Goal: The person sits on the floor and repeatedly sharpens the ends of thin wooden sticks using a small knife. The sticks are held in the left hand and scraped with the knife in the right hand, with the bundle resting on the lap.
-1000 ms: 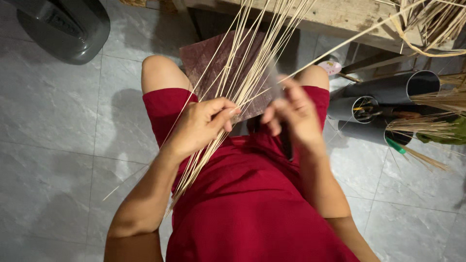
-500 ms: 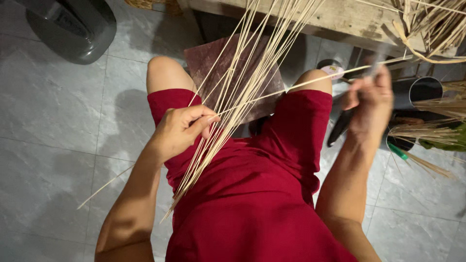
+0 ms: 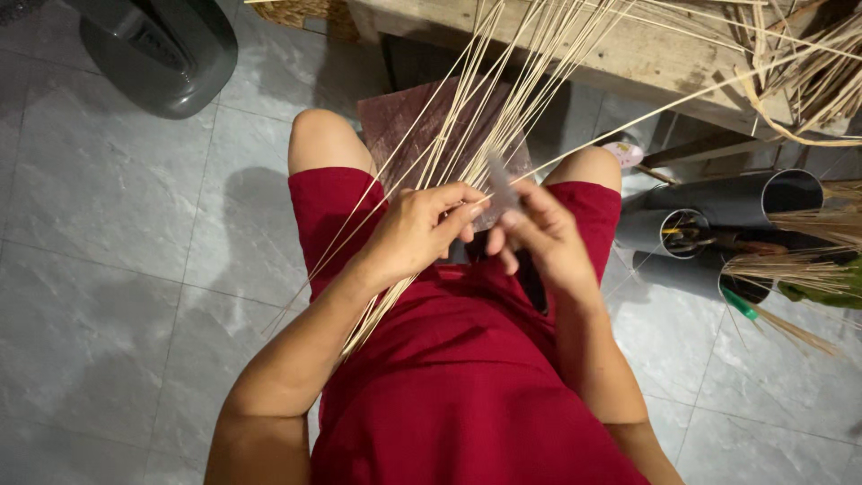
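A bundle of long thin pale reed strips (image 3: 503, 108) runs from the wooden bench at the top down across my lap in red shorts. My left hand (image 3: 417, 232) is closed around the bundle at lap height. My right hand (image 3: 539, 232) sits close beside it, fingers pinched on a small grey blade-like tool (image 3: 499, 184) and touching a single strip that runs off to the upper right. A dark reddish mat (image 3: 404, 126) lies on the floor between my knees.
A wooden bench (image 3: 646, 49) crosses the top with more curled reed strips (image 3: 799, 72) on it. Grey plastic tubes (image 3: 718, 220) holding tools and reed bundles lie at the right. A dark grey fan base (image 3: 157, 54) stands top left on the grey tiled floor.
My right hand, which had been out at the right near the grey tubes pulling a strip, has come back to the middle beside my left hand. The left hand keeps hold of the bundle.
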`<state>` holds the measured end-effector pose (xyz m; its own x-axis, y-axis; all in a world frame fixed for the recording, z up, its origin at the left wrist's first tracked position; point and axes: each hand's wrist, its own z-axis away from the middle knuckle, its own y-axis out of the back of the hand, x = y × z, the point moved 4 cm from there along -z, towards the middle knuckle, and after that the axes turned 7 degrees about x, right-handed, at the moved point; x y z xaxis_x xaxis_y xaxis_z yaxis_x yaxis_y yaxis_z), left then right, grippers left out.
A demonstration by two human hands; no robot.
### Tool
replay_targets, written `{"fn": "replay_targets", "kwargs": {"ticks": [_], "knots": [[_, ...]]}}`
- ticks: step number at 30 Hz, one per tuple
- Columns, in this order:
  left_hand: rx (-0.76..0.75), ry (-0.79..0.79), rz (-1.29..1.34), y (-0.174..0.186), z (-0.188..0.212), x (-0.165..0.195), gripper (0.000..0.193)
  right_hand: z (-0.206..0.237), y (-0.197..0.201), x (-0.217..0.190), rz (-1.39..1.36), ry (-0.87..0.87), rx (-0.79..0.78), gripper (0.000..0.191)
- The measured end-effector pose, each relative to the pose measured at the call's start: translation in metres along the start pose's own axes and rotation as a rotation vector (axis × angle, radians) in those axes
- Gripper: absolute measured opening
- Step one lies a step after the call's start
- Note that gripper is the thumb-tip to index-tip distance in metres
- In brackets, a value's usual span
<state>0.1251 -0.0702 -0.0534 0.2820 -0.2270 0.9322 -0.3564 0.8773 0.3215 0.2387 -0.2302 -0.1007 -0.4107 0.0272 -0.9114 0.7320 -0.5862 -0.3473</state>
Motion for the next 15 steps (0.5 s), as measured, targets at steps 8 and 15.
{"fn": "replay_targets", "kwargs": {"ticks": [8,15], "knots": [[0.004,0.100,0.052,0.016,0.016,-0.017,0.017,0.002,0.023,-0.022,0.028,0.126,0.184,0.042],[0.024,0.068,0.065,0.004,0.016,-0.017,0.017,0.000,-0.004,0.015,0.028,0.021,0.048,0.034]]}}
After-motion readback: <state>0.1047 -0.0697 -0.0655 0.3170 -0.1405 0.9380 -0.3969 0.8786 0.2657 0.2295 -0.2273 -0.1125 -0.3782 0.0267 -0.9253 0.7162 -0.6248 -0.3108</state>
